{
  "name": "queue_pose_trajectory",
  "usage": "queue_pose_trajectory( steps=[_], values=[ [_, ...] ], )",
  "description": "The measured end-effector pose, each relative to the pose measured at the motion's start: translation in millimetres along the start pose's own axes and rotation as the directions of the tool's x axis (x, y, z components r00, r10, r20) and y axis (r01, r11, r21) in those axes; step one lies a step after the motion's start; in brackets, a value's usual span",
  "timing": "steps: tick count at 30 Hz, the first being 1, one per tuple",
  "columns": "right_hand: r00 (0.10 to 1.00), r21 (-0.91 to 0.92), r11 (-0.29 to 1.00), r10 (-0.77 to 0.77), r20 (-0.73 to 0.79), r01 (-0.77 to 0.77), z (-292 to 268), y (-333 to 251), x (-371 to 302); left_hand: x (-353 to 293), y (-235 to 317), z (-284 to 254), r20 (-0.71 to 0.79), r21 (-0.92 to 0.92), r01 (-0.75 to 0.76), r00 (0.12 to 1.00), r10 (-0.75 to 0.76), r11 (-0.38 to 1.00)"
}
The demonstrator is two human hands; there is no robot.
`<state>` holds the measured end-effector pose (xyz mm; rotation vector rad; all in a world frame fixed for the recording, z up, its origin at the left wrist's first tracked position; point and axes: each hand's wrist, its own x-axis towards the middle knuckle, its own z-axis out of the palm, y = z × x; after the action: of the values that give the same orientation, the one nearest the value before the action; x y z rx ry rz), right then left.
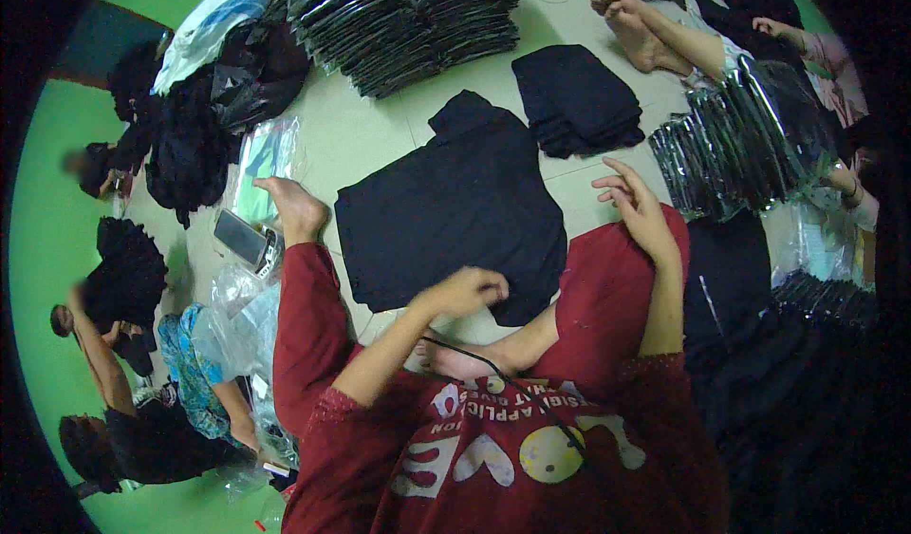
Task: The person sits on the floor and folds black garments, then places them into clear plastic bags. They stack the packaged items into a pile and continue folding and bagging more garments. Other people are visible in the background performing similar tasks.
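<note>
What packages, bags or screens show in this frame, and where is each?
Stack of bagged dark garments: top centre, glossy clear wrappers.
Second bagged stack: right, fanned, shiny clear plastic.
Flat clear bag: left of the black garment, greenish sheen.
Phone: left, dark rectangular screen.
Crumpled clear bags: lower left.
White-blue bag: upper left.

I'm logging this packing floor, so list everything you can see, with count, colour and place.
folded garment: one, black, floor centre
folded pile: one, black, upper centre
bagged stacks: two, black in clear bags, top and right
loose clothes heap: one, black, upper left
phone: one, dark, left of the garment
other people: several, at the left and top right edges
left hand: on the garment's near edge
right hand: over the red-clad knee, empty
</note>
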<state>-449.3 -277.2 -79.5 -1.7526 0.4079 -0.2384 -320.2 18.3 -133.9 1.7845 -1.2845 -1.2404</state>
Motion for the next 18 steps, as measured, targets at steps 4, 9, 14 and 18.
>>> queue_pose_trajectory(
  steps=[4, 9, 14, 18],
  values=[
    [0.996, 0.035, 0.998, 0.043, 0.075, -0.045, 14.9, -2.8, -0.5, 21.5, -14.3, -45.5, -0.156, -0.576, 0.251, 0.9, -0.406, 0.778],
    [0.991, 0.029, 0.997, 0.062, 0.116, -0.065, 20.0, -1.1, 2.4, 10.9, -10.6, 5.9, -0.364, -0.32, 0.038, 0.918, -0.16, 0.947],
    [0.986, 0.02, 0.996, 0.079, 0.146, -0.083, 24.9, 0.9, 6.8, -14.5, 11.6, 55.2, -0.076, 0.213, -0.06, 0.994, 0.077, 0.975],
    [0.973, 0.019, 0.991, 0.127, 0.195, -0.133, 29.3, 0.9, 5.5, 10.6, -3.3, 6.0, -0.187, -0.25, -0.029, 0.982, -0.018, 0.968]
  ],
)
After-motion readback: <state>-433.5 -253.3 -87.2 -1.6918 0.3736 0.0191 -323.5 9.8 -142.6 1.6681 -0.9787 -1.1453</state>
